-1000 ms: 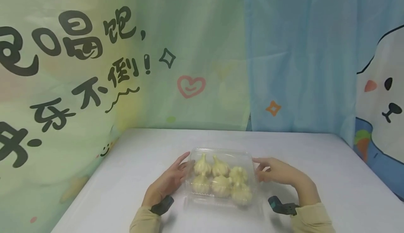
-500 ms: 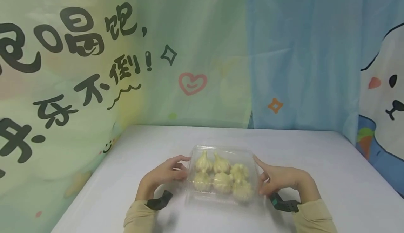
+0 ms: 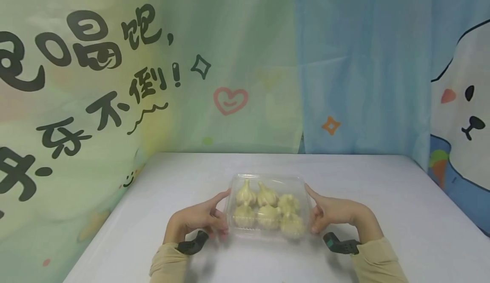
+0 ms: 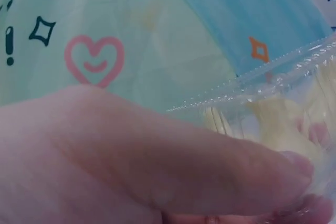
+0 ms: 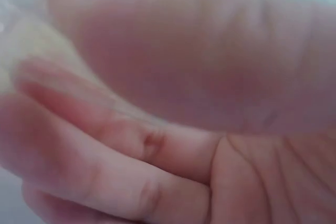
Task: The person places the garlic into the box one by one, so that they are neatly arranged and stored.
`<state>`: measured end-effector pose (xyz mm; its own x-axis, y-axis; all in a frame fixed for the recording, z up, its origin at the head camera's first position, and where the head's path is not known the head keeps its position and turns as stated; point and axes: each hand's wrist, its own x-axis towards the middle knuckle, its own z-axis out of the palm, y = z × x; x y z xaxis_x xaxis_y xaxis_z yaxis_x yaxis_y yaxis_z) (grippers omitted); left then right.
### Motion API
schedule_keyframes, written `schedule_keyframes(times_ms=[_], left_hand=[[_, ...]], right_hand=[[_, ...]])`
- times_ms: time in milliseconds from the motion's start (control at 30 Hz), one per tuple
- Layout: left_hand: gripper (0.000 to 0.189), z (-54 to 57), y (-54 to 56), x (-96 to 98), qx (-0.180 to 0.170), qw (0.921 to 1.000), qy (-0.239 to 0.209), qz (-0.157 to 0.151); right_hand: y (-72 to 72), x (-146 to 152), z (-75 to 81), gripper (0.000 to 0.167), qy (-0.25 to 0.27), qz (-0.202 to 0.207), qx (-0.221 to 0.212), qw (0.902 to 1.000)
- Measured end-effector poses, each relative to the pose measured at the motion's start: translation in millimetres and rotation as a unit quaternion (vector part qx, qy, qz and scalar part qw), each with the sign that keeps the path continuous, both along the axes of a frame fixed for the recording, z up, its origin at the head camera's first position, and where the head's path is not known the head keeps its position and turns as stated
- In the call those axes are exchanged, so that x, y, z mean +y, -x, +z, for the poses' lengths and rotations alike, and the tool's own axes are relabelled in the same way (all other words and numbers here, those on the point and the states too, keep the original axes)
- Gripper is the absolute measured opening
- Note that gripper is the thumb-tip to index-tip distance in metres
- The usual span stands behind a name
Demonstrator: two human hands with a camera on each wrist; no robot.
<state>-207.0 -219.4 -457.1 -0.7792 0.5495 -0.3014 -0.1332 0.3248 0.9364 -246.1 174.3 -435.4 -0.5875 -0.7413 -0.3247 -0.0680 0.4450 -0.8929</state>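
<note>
A clear plastic clamshell box (image 3: 273, 179) sits between my two hands over the white table, with several pale garlic bulbs (image 3: 267, 195) inside it. At its left side my left hand (image 3: 199, 218) grips the wall, thumb toward the far corner and fingers lower down. The left wrist view has that thumb (image 4: 247, 179) over the plastic edge, bulbs behind it. My right hand (image 3: 337, 211) holds the opposite side in a similar way. Close up in the right wrist view, the thumb (image 5: 184, 56) lies above the bent fingers (image 5: 115, 166), with see-through plastic between them.
The white table (image 3: 183, 168) stretches around the box and ends at a printed curtain (image 3: 237, 61) behind. More printed cloth (image 3: 95, 104) hangs along the left. Dark bands (image 3: 193, 244) sit on both wrists, by the beige sleeves (image 3: 168, 264).
The fingers of both hands have shifted lower along the box's sides. In the head view the box's near edge now shows higher, and the clear rim in front of it no longer shows.
</note>
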Motion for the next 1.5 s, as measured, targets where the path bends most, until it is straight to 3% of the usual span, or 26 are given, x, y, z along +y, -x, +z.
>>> schedule_keyframes(times_ms=[400, 733, 1000, 1500], left_hand=[[0.093, -17.0, 13.5, 5.4, 0.011, 0.9984, -0.051, 0.024], [0.080, -20.2, 23.4, 19.5, 0.035, 0.9947, -0.056, 0.079], [0.076, -22.6, 25.6, 23.9, 0.060, 0.9919, -0.064, 0.093], [0.079, -30.1, 25.7, 24.6, 0.066, 0.9881, -0.100, 0.097]], right_hand=[[7.5, 2, -2.0, 0.110, -0.006, -0.014, 0.051, 0.9986], [9.3, 2, -5.5, 0.101, -0.017, -0.067, 0.077, 0.9947], [7.4, 5, -5.5, 0.100, -0.019, -0.078, 0.079, 0.9936], [6.6, 4, -4.7, 0.097, -0.030, -0.095, 0.084, 0.9915]])
